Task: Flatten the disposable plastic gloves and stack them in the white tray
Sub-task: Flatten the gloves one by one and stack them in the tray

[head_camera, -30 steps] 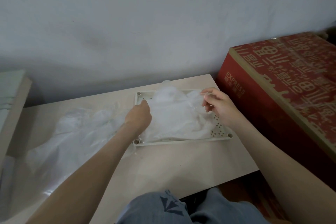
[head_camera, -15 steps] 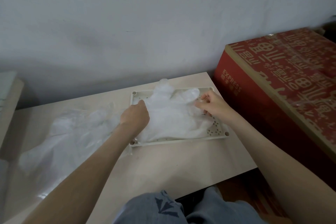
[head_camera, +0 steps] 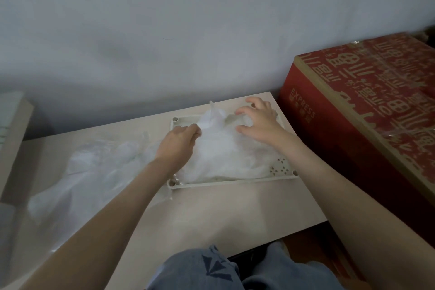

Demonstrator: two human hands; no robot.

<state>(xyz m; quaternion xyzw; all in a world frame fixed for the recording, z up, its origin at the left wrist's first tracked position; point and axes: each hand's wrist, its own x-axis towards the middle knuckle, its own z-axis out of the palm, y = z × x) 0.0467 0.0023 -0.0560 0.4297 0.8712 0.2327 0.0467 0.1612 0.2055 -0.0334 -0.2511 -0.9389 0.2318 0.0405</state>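
The fingers [head_camera: 195,130] of the left hand [head_camera: 179,142] are curled down onto the left edge of the glove [head_camera: 226,153] lying in the white tray [head_camera: 231,180]. They appear to pinch the film there, though blur makes the grip hard to confirm. The right hand [head_camera: 259,122] is spread and arched, holding nothing, its fingertips [head_camera: 247,109] touching the glove's far right part near the tray's back rim.

The glove is inside the tray but not flat: it is puffed and creased, and one thin part stands up at the far edge. If the hands lift off now, trapped air would likely leave it humped, so later gloves would slide rather than stack. Film this light also tends to cling to skin, and a quick withdrawal could pull it out over the rim.

The loose gloves [head_camera: 94,172] wait on the tabletop [head_camera: 211,216], just left of the tray and beside the left forearm. A careless sweep of that arm could drag them toward the edge.
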